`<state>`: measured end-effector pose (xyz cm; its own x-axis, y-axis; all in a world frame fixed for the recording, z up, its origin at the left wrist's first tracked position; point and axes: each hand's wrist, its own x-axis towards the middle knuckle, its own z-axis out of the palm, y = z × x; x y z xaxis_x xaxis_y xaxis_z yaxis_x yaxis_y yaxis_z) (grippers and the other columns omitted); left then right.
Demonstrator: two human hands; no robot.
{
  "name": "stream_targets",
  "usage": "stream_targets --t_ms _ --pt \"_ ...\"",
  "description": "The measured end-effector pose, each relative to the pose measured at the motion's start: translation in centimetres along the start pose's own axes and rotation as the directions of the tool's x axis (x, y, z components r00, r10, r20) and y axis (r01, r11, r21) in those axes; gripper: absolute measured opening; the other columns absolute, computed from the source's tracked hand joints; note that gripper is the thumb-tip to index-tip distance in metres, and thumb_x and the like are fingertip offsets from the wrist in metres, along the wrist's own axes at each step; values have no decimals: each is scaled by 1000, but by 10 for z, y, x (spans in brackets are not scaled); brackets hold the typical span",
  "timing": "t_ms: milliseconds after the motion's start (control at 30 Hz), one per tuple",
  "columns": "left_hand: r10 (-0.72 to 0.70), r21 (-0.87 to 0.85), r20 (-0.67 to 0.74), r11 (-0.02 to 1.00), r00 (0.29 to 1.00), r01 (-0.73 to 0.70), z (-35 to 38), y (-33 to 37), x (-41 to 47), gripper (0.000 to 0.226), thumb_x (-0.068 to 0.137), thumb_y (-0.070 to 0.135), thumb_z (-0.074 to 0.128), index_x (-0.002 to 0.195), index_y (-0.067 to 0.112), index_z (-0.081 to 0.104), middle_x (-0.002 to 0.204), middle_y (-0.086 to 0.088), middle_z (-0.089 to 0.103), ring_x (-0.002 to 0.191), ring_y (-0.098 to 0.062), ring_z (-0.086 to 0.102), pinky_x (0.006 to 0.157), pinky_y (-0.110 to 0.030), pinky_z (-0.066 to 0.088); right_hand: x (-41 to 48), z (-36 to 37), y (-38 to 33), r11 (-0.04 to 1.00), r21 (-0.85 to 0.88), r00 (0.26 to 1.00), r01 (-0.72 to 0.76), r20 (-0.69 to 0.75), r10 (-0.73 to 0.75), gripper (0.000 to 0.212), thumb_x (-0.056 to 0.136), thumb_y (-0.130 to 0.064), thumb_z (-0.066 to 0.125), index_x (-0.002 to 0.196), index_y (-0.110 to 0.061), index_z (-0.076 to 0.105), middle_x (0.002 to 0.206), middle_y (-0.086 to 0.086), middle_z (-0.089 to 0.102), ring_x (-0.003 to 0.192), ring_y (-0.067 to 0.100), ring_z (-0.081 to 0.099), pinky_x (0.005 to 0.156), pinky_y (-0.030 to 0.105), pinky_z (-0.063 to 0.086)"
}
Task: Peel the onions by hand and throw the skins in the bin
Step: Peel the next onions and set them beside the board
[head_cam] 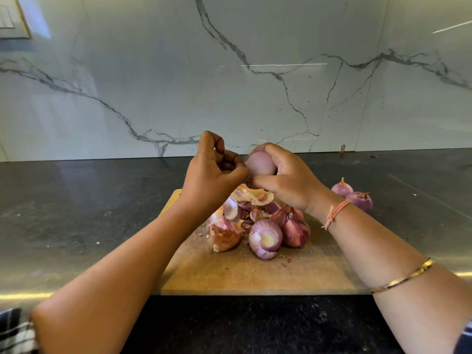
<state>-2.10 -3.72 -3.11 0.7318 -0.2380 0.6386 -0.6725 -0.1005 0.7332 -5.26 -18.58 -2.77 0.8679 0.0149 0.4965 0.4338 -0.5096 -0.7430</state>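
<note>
Right hand: your right hand [288, 180] is curled round the peeled onion [260, 163], fingers over the top and thumb underneath, holding it up above the far end of the cutting board [255, 274].

Left hand: your left hand [212, 172] has its fingers bent in, and the thumb and fingertips pinch at the left end of that same onion. There might be a scrap of skin between them, but honestly it's too small to tell.

Onion in hand: smooth and pale pink, no papery skin on the part that shows.

Board load: a pile of skins [240, 208] sits right under your hands. Just in front of it are a trimmed onion [265, 238], cut end facing you, and touching its right side an unpeeled onion [293, 228] in dark red skin. A brownish skin shell [226, 238] lies at the left edge of the pile.

Off the board: two more onions, a back one [342, 188] and a front one [362, 200], sit touching on the dark surface [76, 213], beyond your right wrist.

Wrist stuff: a thread band [335, 213] and a gold bangle [406, 277] on your right arm.
</note>
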Motion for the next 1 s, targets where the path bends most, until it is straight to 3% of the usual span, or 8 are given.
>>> stream_targets --t_ms 167,267,367,533,633,733,833,1000 --pt "18 70 12 997 1000 -19 -1 -1 0 41 82 -3 61 83 25 30 76 -2 61 61 -15 55 62 -29 51 0 -1 -3 998 23 998 -54 29 53 35 55 -25 66 90 -19 60 82 -6 62 77 12 60 70 30 49" --pt "-48 122 -182 990 982 71 -20 -10 12 35 85 2 61 84 26 34 89 -18 65 69 -20 61 62 -22 50 -3 -8 -8 983 170 996 -66 72 54 30 56 -13 66 86 -12 62 73 0 61 62 10 54 55 23 46" --pt "-73 80 -329 991 941 105 -37 -16 20 26 87 8 61 96 16 38 89 -15 64 85 -34 64 77 -37 54 -4 -15 -11 955 286 997 -78 41 69 24 65 -1 70 85 -11 62 81 12 62 55 10 49 50 17 43" --pt "24 189 -122 982 992 -1 -19 -13 12 19 89 10 61 101 22 51 85 10 61 74 1 61 69 -13 51 -1 -16 -3 953 267 990 -141 10 144 35 79 3 67 101 -20 53 112 25 61 63 13 49 48 15 41" --pt "72 251 -23 966 997 -64 -14 -12 7 22 89 5 59 89 27 60 88 18 60 79 2 60 68 -7 49 0 -16 2 958 244 988 -152 2 156 36 79 0 69 99 -21 47 112 22 61 66 13 51 49 17 42" --pt "100 279 7 955 995 -98 -11 -10 4 20 91 8 59 92 27 62 91 19 59 83 1 60 71 -10 51 -2 -17 2 960 255 991 -118 -34 131 35 78 2 70 102 -16 51 97 6 58 69 10 57 55 19 48" --pt "84 337 14 938 996 -84 -13 -15 5 19 92 18 59 109 25 61 97 11 62 87 -3 61 77 -19 54 -3 -20 1 972 224 985 -73 -134 105 34 79 1 70 104 -14 53 97 7 59 73 17 61 59 23 52" --pt "59 458 -15 888 998 -46 -17 -22 6 22 91 23 59 113 19 61 104 4 63 90 -9 60 83 -29 54 -6 -33 -3 981 170 928 -91 -343 145 25 85 -16 68 106 -10 56 95 -5 62 62 10 55 53 17 46"
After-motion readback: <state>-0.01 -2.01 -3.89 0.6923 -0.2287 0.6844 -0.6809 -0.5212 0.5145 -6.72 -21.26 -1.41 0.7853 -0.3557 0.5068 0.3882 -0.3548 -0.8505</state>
